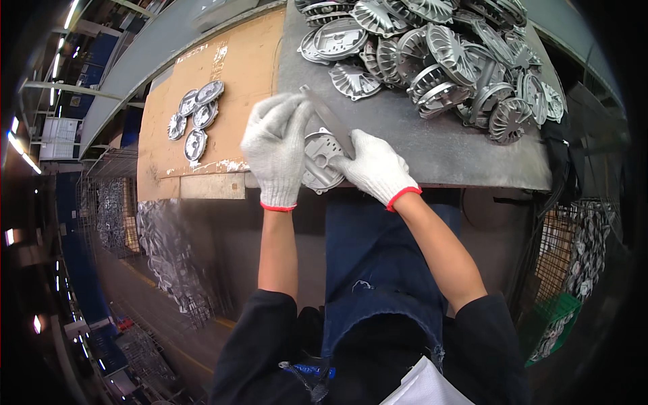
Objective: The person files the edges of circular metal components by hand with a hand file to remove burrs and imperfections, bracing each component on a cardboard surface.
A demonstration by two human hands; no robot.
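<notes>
Both my hands wear white knit gloves with red cuffs. My left hand (275,147) holds a round grey cast-metal part (318,165) at the near edge of the grey table (439,145). My right hand (372,165) grips a flat metal file (329,119) that lies slanted across the top of the part. The file's far end pokes out above my left glove.
A big pile of several finned round castings (432,54) covers the far part of the table. Several more castings (196,115) lie on a brown board (223,74) to the left. A wire cage of castings (584,250) and a green crate (553,324) stand at right, more castings (169,256) at lower left.
</notes>
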